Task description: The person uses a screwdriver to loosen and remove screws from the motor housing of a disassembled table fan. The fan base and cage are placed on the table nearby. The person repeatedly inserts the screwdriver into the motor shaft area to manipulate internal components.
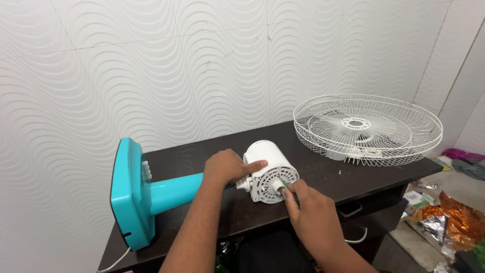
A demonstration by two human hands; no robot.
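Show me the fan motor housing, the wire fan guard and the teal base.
fan motor housing (pixel 268 162), head view, white curved top.
wire fan guard (pixel 404 129), head view, right-side wires.
teal base (pixel 126 197), head view, flat underside.

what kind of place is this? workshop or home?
Likely a room in a home, used as a makeshift repair spot: white wavy-patterned wall tiles, a dark wooden table bearing a dismantled teal-and-white table fan, and shiny foil wrappers on the floor.
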